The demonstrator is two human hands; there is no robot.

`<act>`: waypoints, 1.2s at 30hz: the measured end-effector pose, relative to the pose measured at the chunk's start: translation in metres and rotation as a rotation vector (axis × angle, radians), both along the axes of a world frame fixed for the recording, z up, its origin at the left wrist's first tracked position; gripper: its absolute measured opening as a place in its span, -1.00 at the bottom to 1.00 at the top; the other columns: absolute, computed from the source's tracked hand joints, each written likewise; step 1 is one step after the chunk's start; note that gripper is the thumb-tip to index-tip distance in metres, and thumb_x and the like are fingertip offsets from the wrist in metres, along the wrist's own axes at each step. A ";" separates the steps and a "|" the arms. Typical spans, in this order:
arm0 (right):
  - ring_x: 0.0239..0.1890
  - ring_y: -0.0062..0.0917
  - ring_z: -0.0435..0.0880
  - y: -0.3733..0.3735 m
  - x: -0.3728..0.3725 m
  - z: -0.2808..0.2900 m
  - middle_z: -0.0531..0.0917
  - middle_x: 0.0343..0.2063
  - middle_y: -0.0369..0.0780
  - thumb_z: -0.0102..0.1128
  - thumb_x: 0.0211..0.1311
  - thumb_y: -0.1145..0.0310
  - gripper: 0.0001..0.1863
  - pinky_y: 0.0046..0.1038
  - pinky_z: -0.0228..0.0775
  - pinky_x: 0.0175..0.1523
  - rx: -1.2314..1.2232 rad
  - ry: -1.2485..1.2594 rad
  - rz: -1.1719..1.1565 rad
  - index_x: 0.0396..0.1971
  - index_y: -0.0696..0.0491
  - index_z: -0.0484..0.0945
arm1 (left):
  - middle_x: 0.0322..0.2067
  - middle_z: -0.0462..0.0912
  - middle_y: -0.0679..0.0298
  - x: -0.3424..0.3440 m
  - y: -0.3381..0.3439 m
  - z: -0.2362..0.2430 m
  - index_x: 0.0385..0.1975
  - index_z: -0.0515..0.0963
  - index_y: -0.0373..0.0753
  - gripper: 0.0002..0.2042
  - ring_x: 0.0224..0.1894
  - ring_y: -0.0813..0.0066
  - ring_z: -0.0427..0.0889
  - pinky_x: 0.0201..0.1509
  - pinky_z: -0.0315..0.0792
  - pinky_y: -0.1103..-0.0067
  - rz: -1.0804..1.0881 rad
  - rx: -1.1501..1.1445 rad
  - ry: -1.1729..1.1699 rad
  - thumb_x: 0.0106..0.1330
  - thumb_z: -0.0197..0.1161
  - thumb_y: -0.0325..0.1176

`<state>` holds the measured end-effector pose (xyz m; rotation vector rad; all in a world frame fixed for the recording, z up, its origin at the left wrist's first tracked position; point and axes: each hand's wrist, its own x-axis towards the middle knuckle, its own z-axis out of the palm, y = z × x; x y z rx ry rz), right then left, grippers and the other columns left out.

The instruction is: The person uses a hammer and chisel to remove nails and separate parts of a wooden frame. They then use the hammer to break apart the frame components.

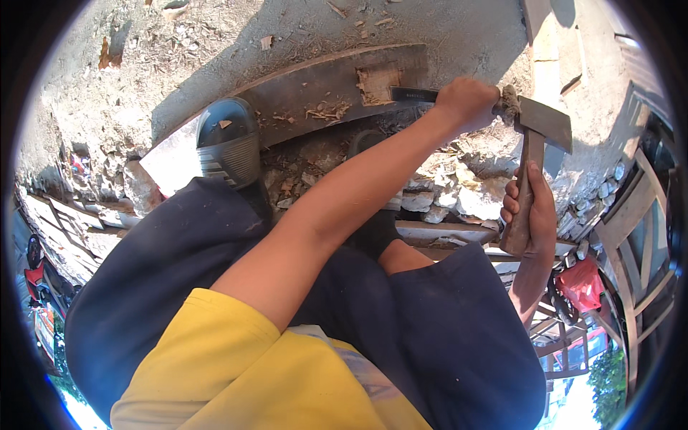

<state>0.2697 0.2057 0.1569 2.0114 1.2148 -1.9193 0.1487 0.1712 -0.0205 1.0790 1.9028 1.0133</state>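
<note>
My left hand (466, 100) is closed around a chisel. Its dark flat blade (414, 94) points left, reaching a pale square notch (378, 84) cut into a curved wooden board (308, 97). On the other side of my fist, the chisel's frayed, mushroomed end (509, 104) meets the head of a hatchet-like tool (546, 123). My right hand (536, 208) grips that tool by its wooden handle, which stands below the broad metal head. Whether head and chisel actually touch, I cannot tell. Wood chips (328, 112) lie on the board near the notch.
My sandalled foot (229, 140) rests on the board's left part; my other foot is partly hidden behind my left forearm. Broken stones (444, 197) lie under and beside the board. A wooden frame (631, 244) and a red plastic bag (580, 284) are at the right.
</note>
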 end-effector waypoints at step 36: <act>-0.68 -0.73 0.40 0.055 0.014 0.013 0.40 -0.58 -0.31 -0.08 0.42 0.13 -0.64 -0.71 0.31 -0.70 -0.151 -0.022 -0.097 -0.14 0.18 0.37 | -0.38 0.67 0.03 -0.008 -0.002 -0.010 -0.40 0.62 -0.25 -0.83 -0.31 0.08 0.69 -0.18 0.57 0.31 0.014 -0.029 0.026 0.01 0.14 -0.45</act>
